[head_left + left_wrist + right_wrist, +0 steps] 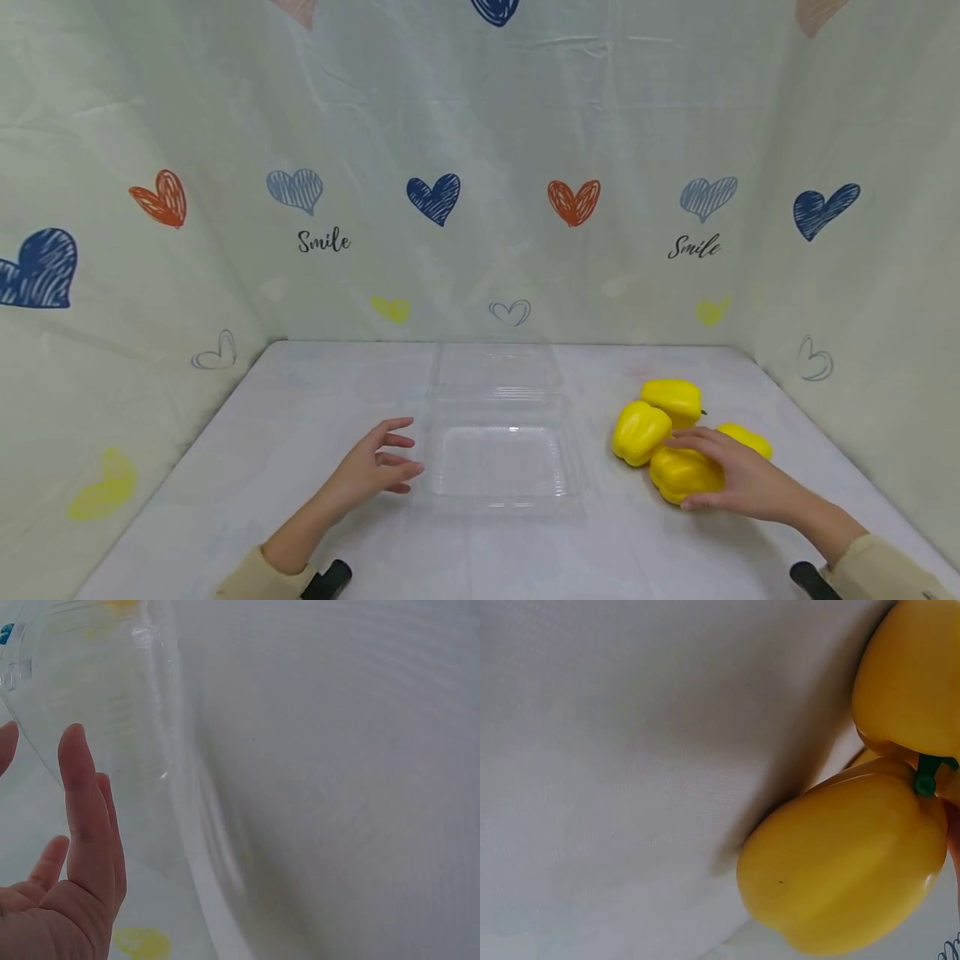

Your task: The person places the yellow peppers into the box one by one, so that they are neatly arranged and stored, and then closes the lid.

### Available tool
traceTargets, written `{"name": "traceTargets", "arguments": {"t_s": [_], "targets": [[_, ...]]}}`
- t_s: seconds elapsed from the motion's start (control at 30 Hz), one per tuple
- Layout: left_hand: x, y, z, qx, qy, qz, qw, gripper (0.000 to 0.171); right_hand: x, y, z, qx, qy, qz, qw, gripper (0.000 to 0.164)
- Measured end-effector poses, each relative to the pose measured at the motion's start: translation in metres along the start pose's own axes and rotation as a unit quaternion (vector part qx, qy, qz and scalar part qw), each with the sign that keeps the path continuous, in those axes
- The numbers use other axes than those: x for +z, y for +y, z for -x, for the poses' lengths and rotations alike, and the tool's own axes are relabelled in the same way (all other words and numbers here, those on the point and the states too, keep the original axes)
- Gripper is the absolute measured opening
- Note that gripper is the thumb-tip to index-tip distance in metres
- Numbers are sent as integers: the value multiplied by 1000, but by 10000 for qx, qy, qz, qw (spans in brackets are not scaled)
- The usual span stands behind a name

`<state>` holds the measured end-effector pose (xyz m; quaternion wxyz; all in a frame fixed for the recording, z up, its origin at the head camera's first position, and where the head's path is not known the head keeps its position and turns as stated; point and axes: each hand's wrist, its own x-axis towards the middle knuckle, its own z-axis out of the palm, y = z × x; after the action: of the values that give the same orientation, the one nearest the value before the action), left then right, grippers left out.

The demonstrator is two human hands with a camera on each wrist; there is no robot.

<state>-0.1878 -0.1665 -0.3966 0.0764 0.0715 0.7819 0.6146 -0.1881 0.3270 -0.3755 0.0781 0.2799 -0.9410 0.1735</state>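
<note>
Four-lobed shapes mark the yellow bell peppers grouped on the right of the table. My right hand point(742, 479) curves over the front yellow bell pepper point(684, 475), thumb at its near side and fingers across its top. In the right wrist view a yellow bell pepper point(847, 862) with a green stem is large, and only a sliver of the hand shows. A clear plastic container point(498, 502) lies in the middle, its lid point(497, 367) folded back. Beside its left edge, my left hand point(371, 467) hovers with fingers spread and nothing in them.
Another yellow bell pepper point(641, 433) lies left of the gripped one, one point(673, 402) behind, and one point(750, 437) partly hidden by the right hand. A white cloth covers the table point(360, 383). Heart-printed curtains point(495, 125) stand at the back and sides.
</note>
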Motion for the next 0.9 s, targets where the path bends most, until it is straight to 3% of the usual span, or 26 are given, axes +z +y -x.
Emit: {"name": "traceTargets", "arguments": {"t_s": [0.37,0.9], "targets": [[7,4,0,36,-286,47,9996,67,-8,4,-1,-373,-330,316,9983,49],[15,3,0,-175,-164,290,9993,64,-6,-1,-4,-402,-168,455,9980,47]]}}
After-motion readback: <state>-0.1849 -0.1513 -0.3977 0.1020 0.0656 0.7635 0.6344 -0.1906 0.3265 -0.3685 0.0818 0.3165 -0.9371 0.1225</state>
